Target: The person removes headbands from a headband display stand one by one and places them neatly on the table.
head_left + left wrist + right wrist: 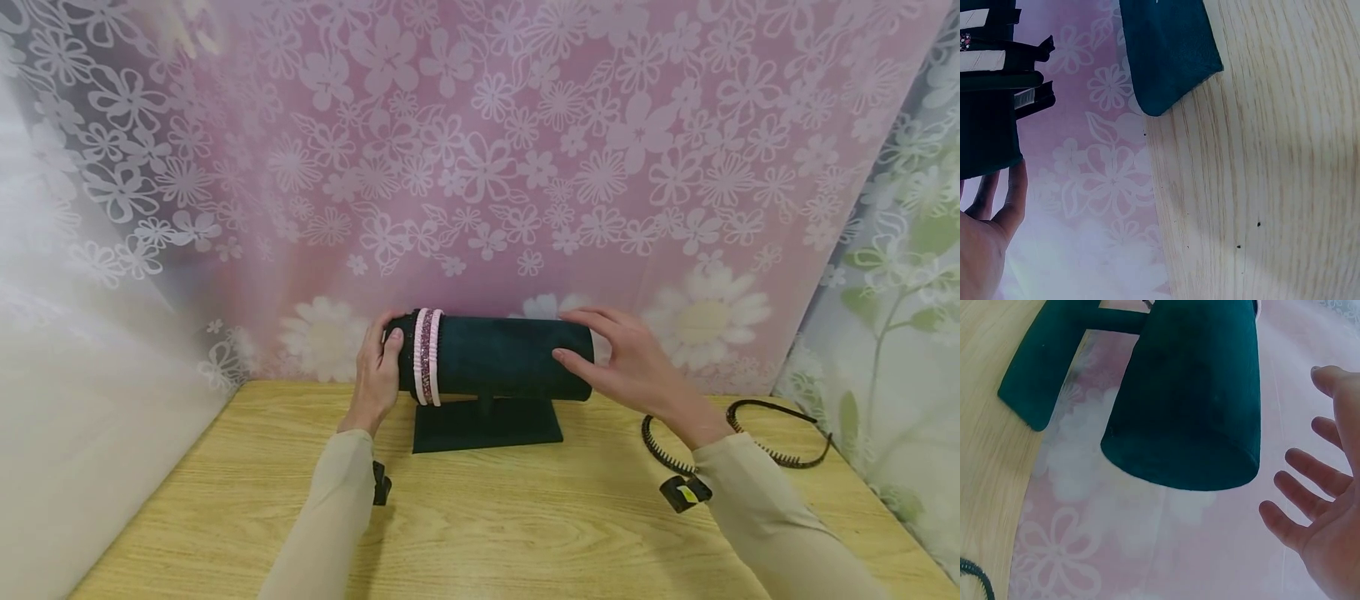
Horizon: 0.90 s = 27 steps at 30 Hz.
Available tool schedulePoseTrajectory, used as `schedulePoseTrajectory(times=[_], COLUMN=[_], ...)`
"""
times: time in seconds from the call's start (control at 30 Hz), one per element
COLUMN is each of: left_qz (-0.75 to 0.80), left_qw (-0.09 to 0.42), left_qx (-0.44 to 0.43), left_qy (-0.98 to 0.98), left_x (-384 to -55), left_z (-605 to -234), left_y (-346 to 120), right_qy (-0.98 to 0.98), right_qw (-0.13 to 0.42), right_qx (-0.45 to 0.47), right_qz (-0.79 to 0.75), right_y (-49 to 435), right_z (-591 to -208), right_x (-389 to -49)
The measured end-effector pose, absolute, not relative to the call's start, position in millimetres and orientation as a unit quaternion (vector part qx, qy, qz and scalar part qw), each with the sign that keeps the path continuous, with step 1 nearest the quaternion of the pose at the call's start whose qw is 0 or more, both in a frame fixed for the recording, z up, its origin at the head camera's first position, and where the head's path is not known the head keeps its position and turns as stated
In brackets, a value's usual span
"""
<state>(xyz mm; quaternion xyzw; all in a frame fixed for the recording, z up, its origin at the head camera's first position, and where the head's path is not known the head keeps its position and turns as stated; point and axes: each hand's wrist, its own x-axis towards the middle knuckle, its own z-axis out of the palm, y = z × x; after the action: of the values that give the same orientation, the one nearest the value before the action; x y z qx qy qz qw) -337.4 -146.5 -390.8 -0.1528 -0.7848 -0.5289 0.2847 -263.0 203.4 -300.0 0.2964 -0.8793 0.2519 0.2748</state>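
Note:
A dark green velvet headband stand (510,354), a horizontal roll on a flat base, stands on the table. Around the roll's left part sit two pink headbands (436,358) with a glittery headband (426,350) between them, and black headbands beside them. My left hand (377,367) holds the roll's left end, thumb at the front; in the left wrist view its fingers (1017,187) touch the end's edge. Over at the right end, my right hand (630,358) is spread with nothing in it. The right wrist view shows its fingers (1310,469) apart from the roll.
Black toothed headbands (663,454) lie on the wooden table (525,517) at the right, partly behind the right forearm. A pink flowered curtain (487,167) hangs close behind the stand, with pale sheets at both sides.

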Motion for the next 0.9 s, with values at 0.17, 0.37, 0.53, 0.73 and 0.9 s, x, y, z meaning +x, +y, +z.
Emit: schedulePoseTrajectory(times=[0.17, 0.37, 0.53, 0.73, 0.9], left_qz=[-0.529, -0.526, -0.527, -0.529, -0.529], left_qw=[0.284, 0.283, 0.283, 0.287, 0.288], left_qx=[-0.149, -0.147, -0.147, -0.149, -0.153], left_qy=[-0.786, -0.789, -0.787, -0.785, -0.783], left_x=[-338, -337, -337, -338, -339], left_z=[-391, -392, -392, -393, -393], left_y=[-146, -146, -146, -147, -147], right_qy=[-0.877, -0.882, -0.883, -0.894, -0.901], right_qw=[0.266, 0.267, 0.261, 0.229, 0.2], right_qx=[0.306, 0.304, 0.309, 0.298, 0.29], right_qz=[0.259, 0.244, 0.237, 0.243, 0.252], right_y=[194, 184, 175, 163, 153], right_z=[-297, -294, -293, -291, -288], right_x=[-266, -271, -274, -280, -285])
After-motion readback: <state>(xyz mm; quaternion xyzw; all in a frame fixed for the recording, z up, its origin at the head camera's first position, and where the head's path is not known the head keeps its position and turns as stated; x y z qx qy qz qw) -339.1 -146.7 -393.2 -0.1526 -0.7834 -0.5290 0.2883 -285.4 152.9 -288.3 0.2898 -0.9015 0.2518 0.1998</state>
